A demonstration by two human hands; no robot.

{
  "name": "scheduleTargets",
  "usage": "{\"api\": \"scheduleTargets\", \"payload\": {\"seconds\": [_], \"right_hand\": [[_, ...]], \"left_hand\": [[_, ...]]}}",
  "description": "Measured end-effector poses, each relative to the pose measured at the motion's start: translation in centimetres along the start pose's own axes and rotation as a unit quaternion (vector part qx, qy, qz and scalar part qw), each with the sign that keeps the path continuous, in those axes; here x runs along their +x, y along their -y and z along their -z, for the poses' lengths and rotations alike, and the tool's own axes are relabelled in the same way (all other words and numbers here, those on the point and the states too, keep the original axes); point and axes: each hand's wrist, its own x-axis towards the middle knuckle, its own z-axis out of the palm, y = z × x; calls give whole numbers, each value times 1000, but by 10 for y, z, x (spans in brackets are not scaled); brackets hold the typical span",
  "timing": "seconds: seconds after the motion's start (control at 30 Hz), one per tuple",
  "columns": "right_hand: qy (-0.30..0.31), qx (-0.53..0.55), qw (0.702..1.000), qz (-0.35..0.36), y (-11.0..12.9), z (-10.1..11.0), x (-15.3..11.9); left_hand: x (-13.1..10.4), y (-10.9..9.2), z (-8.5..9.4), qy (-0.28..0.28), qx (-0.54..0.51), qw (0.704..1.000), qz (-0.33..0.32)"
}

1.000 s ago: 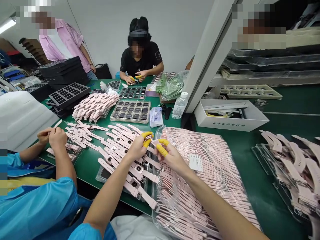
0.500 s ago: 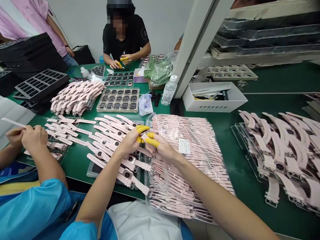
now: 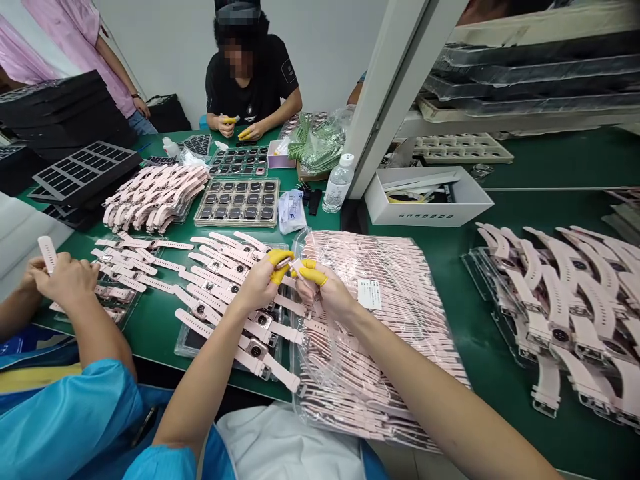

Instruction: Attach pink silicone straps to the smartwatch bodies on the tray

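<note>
Yellow finger cots cover fingertips of both my hands, which meet above the left edge of a bagged pile of straps. My left hand (image 3: 261, 283) is closed, pinching a small watch (image 3: 283, 264) mostly hidden by the fingers. Closed too, my right hand (image 3: 330, 293) grips a pale pink watch strap (image 3: 315, 299) whose end hangs below the fingers. Under my left forearm, a clear tray (image 3: 186, 343) carries several pink-strapped watches (image 3: 263, 320), their round sensor backs upward. The clear plastic bag of pink straps (image 3: 395, 333) bears a white label (image 3: 369, 294).
Strapped watches (image 3: 560, 313) are piled at right. A white box (image 3: 425, 197), a water bottle (image 3: 339, 183) and a tray of watch faces (image 3: 237, 202) stand beyond. At left, a co-worker's hands (image 3: 70, 277) hold a pink strap; another person (image 3: 250, 87) works opposite.
My hands have drawn slightly apart, and more of the pink strap shows under my right hand. The left co-worker's strap now points upward; the opposite person's hands have moved apart.
</note>
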Motion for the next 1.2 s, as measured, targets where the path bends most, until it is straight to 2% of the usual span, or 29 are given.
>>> {"api": "scheduleTargets", "payload": {"seconds": [0.13,0.57,0.8,1.03,1.2], "right_hand": [[32,-15,999,-22,-3,0,-1],[-4,53,998,-25,-6,-6,1],[-32,60,997,-24,-6,-6,1],[-46,33,997,-49,-9,-3,1],[-47,-8,998,-47,-10,-2,1]], "left_hand": [[-2,4,-2,30,11,999,-33],[-2,6,-4,11,25,999,-44],[-2,-1,1,39,-6,999,-29],[-1,-6,0,61,73,995,-1],[-2,-6,2,74,46,996,21]]}}
